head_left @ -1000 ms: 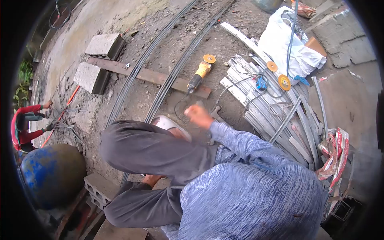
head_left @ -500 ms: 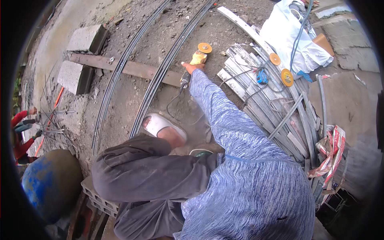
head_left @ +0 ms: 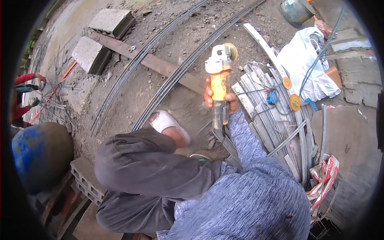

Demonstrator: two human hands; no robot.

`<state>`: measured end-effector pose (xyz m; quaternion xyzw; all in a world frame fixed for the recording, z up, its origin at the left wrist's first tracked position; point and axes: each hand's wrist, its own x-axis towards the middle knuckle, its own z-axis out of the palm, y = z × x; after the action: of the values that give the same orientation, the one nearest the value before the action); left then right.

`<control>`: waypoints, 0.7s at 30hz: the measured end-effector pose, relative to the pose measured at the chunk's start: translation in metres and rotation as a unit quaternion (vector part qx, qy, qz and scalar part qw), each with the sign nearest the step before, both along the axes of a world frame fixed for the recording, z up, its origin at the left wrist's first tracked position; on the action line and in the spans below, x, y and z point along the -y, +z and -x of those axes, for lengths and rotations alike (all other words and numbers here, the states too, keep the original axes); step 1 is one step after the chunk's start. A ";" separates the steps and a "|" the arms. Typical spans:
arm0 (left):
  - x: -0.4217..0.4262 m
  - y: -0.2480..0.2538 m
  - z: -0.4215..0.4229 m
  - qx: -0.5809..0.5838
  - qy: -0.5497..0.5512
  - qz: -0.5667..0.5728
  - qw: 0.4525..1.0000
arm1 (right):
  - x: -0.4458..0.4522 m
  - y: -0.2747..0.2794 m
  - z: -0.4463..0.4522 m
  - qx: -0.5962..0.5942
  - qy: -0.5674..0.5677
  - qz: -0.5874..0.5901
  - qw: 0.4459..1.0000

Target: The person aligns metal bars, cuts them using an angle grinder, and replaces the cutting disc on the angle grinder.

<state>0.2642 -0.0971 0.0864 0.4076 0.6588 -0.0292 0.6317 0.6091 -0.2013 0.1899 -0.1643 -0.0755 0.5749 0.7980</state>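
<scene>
My right hand is wrapped around the body of a yellow and black angle grinder. The grinder stands upright in my grip with its silver head at the top. A yellow-orange disc on the head is turned partly edge-on. Its cord runs down behind my forearm. To the right of this hand lies a pile of grey metal strips. On the strips rest a small orange disc, a larger yellow disc and a blue coiled item. My left hand is out of view.
Long thin steel rods cross a flat rusty bar. Concrete blocks sit at upper left. A white sack and a bucket are at upper right. At far left show another person's red sleeves and a blue-stained drum.
My right hand has drawn the grinder closer and turned over, so the grinder now points upward. The view has shifted, bringing the bucket into sight.
</scene>
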 end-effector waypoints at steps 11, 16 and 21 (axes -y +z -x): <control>0.007 0.008 0.037 0.021 -0.012 -0.041 0.999 | -0.026 0.059 0.025 -0.012 0.157 -0.314 0.936; 0.022 0.015 0.155 -0.025 0.016 -0.078 0.996 | -0.020 0.084 0.043 -0.027 0.184 -0.348 0.919; 0.036 0.042 0.365 -0.170 0.072 -0.185 0.965 | -0.024 0.109 0.036 0.021 0.232 -0.332 0.914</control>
<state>-0.1007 -0.1335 0.1288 0.4582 0.7777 0.0696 0.4247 0.5734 -0.1773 0.2991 0.1200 -0.3152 0.6819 0.6491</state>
